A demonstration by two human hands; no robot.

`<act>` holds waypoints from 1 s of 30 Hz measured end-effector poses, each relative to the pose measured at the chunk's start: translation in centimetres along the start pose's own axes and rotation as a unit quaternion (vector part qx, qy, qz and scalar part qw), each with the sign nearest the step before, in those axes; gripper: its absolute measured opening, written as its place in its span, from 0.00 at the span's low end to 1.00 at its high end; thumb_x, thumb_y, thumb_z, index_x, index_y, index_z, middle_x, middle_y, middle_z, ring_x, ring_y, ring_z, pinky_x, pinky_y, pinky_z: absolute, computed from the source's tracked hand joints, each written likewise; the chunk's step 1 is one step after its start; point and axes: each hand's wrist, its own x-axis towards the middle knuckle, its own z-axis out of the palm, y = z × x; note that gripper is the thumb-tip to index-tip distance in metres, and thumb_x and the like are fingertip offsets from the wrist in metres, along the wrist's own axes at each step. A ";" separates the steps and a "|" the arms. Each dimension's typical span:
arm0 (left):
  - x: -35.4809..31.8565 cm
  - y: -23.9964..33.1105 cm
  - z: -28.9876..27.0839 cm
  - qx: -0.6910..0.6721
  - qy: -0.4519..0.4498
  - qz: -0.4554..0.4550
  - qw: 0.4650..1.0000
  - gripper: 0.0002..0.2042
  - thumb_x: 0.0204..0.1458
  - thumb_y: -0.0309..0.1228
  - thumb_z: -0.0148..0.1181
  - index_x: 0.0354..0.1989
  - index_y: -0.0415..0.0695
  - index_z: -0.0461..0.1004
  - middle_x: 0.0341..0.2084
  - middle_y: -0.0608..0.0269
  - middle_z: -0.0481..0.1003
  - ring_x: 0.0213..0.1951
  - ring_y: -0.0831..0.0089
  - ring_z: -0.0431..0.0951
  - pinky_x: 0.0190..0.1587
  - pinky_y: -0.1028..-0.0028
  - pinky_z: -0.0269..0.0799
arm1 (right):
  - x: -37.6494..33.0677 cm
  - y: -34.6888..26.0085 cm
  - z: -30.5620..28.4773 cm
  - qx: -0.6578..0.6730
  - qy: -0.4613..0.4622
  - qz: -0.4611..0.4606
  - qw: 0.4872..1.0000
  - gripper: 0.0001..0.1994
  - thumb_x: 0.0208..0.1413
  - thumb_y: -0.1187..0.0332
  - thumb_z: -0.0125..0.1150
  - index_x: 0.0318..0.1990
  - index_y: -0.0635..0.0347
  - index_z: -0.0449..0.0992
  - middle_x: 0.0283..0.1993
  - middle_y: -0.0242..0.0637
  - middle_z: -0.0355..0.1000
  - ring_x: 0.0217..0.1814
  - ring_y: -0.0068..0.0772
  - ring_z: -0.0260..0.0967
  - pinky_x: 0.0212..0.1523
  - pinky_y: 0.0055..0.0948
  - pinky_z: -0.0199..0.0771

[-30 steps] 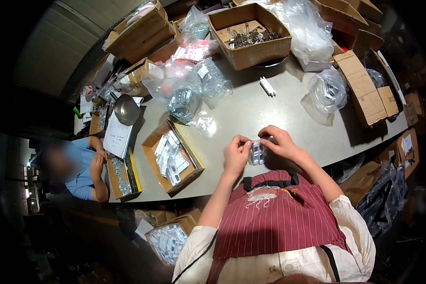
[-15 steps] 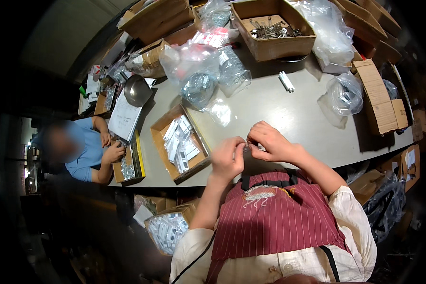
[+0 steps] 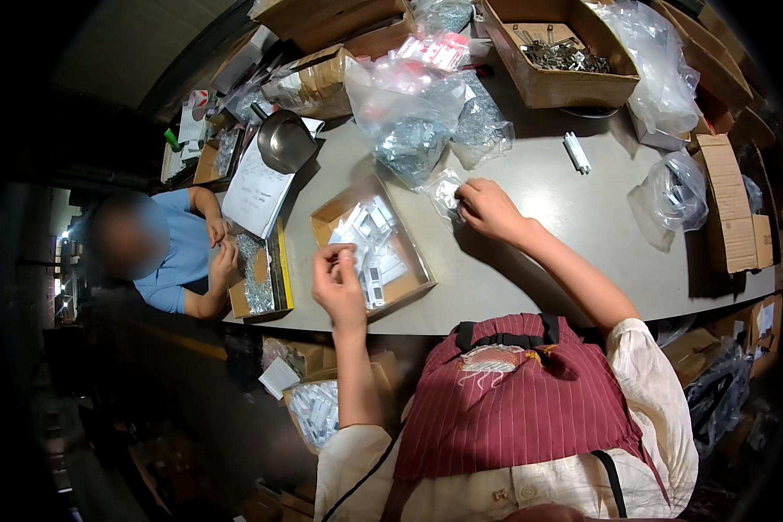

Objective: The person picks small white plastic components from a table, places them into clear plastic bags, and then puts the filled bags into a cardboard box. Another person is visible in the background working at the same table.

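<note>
My left hand (image 3: 337, 287) hovers over the near left side of an open cardboard tray (image 3: 413, 294), its fingers curled toward the thumb; whatever lies in them is hidden. Inside the tray is a heap of white plastic pieces (image 3: 376, 239), small and rectangular. Farther to the right, my right hand (image 3: 491, 209) reaches down to a small clear plastic bag (image 3: 445, 193) lying on the table. Its fingertips are closed together at the bag's edge, and I cannot make out what is between them.
Large clear bags of metal parts (image 3: 413, 143) stand beyond the tray. A cardboard box (image 3: 574, 87) holds metal clips. White bars (image 3: 576, 153) and a plastic bag (image 3: 672, 193) lie rightward. At left, a co-worker (image 3: 170, 248) handles small parts over a box, near a metal scoop (image 3: 285, 142).
My hands were together near the table's front edge; they have parted. The left went left to the tray, the right forward to the small bag. The whole view has shifted slightly.
</note>
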 end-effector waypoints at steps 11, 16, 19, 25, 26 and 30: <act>-1.6 0.1 11.4 0.089 -0.250 -0.008 0.964 0.17 0.58 0.25 0.64 0.54 0.35 0.71 0.54 0.47 0.74 0.51 0.55 0.77 0.53 0.63 0.75 | 2.4 2.8 2.2 -0.103 0.005 -0.005 0.995 0.19 0.46 0.77 0.66 0.49 0.59 0.75 0.47 0.42 0.72 0.56 0.50 0.66 0.66 0.45 0.62; -2.0 0.0 13.2 0.141 -0.203 0.176 0.953 0.22 0.54 0.28 0.68 0.57 0.38 0.73 0.52 0.45 0.76 0.43 0.48 0.81 0.58 0.55 0.70 | -3.2 -1.2 -2.5 0.075 0.006 -0.033 0.997 0.15 0.48 0.78 0.64 0.46 0.61 0.76 0.45 0.43 0.72 0.55 0.52 0.67 0.63 0.45 0.64; -2.4 1.0 14.0 0.096 -0.353 0.057 0.929 0.13 0.51 0.28 0.70 0.45 0.40 0.80 0.39 0.49 0.81 0.39 0.53 0.83 0.46 0.58 0.76 | -5.8 -2.7 -6.0 0.103 0.031 -0.017 0.994 0.17 0.48 0.78 0.64 0.47 0.61 0.76 0.46 0.42 0.73 0.57 0.52 0.67 0.62 0.46 0.66; -3.9 5.3 16.1 0.055 -0.330 0.042 0.941 0.08 0.50 0.29 0.72 0.30 0.40 0.77 0.27 0.54 0.78 0.28 0.61 0.80 0.34 0.65 0.75 | -8.4 -4.2 -12.8 0.134 0.083 -0.008 0.987 0.20 0.44 0.81 0.59 0.48 0.61 0.77 0.49 0.42 0.76 0.60 0.47 0.69 0.67 0.48 0.64; -4.0 5.5 16.4 0.037 -0.335 0.046 0.940 0.09 0.50 0.29 0.72 0.29 0.40 0.77 0.26 0.55 0.77 0.27 0.61 0.79 0.34 0.66 0.75 | -8.6 -4.2 -13.3 0.146 0.063 -0.012 0.987 0.20 0.42 0.81 0.56 0.46 0.59 0.79 0.47 0.39 0.76 0.60 0.45 0.69 0.71 0.51 0.60; -4.7 6.2 17.2 -0.007 -0.366 0.034 0.930 0.11 0.48 0.30 0.73 0.31 0.40 0.76 0.27 0.56 0.77 0.29 0.60 0.79 0.35 0.65 0.75 | -9.9 -2.8 -14.5 0.079 -0.039 -0.038 0.995 0.22 0.39 0.76 0.56 0.46 0.54 0.81 0.51 0.37 0.77 0.66 0.46 0.66 0.77 0.62 0.46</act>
